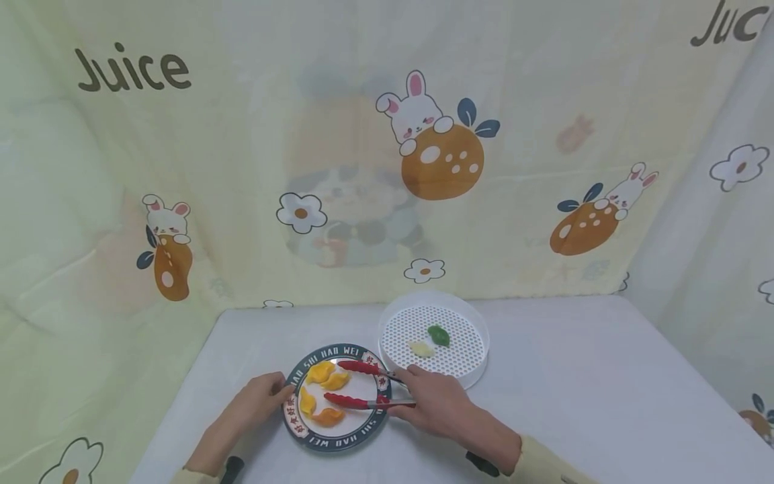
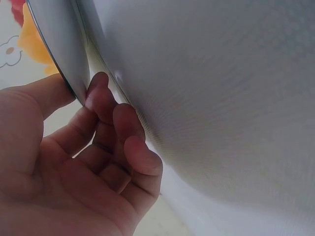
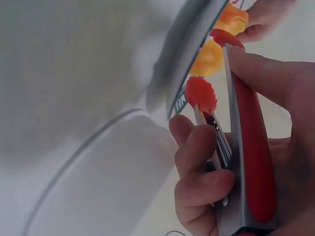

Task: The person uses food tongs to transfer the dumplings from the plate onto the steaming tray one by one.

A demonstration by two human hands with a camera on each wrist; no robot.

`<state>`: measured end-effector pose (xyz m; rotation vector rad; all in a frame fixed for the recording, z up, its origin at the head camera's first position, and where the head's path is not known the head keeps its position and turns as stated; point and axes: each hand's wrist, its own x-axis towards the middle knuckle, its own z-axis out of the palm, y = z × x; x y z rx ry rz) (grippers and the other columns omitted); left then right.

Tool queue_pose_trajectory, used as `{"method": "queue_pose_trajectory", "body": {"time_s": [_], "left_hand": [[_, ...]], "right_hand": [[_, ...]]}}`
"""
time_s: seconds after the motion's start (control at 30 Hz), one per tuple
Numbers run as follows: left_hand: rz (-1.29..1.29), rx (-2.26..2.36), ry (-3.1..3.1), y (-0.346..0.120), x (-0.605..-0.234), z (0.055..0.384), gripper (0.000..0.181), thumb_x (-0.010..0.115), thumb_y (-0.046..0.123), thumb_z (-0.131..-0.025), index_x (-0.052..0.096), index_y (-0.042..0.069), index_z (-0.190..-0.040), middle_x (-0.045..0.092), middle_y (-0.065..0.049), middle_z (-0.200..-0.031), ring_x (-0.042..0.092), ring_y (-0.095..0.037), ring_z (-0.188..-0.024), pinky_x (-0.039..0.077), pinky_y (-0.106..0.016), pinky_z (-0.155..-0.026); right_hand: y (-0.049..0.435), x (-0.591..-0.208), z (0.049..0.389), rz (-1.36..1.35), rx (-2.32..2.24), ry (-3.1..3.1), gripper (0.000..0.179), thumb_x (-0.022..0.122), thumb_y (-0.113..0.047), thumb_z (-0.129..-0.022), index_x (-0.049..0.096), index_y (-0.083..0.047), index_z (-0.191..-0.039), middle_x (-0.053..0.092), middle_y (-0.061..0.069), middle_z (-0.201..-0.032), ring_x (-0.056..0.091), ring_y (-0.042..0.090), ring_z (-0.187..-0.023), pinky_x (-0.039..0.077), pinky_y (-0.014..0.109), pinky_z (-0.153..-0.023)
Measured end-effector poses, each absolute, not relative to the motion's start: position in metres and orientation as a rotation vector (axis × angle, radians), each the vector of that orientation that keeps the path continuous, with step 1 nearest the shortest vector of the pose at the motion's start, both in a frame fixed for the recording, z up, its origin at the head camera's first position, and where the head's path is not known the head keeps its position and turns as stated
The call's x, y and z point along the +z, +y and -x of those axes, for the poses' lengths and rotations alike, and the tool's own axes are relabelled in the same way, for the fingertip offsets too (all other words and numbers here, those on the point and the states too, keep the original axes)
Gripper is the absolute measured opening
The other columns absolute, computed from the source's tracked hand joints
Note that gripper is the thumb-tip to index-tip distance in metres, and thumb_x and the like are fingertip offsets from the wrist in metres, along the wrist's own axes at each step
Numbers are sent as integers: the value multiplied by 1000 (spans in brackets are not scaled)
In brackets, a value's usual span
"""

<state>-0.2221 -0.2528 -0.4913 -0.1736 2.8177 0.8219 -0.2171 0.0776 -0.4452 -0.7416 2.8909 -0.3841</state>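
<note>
At the left rim of a round plate (image 1: 307, 435) with a dark lettered border, my left hand (image 1: 261, 395) pinches the edge between thumb and fingers; the left wrist view shows the plate's underside (image 2: 61, 39). Several yellow and orange dumplings (image 1: 328, 417) lie on its left half. My right hand (image 1: 437, 401) grips red-tipped metal tongs (image 1: 363, 403) from the right. The tongs' arms are spread over the plate, one tip close to the orange dumpling and the other near the upper yellow ones. Nothing is visibly clamped between the tips.
Behind the plate on the right stands a white round steamer tray (image 1: 396, 323) with a perforated bottom. A green dumpling (image 1: 439, 335) and a pale one (image 1: 421, 349) lie inside it. White cloth covers the table (image 1: 556, 376), and a printed curtain (image 1: 514, 81) hangs behind.
</note>
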Motion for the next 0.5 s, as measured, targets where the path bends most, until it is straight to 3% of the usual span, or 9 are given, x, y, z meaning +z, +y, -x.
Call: {"method": "queue_pose_trajectory", "body": {"time_s": [0.5], "left_hand": [[163,835,2828,-251,-489,220,22,63,29,-99,61,11,-87,57,-2,-74,51,-15,-70,44,-29,-62]], "right_hand": [[80,-452,218,799,-464,2875,45,73,-53,-86,66,-23,-119,54,-13,-80,47,7,-70,37,24,-58]]}}
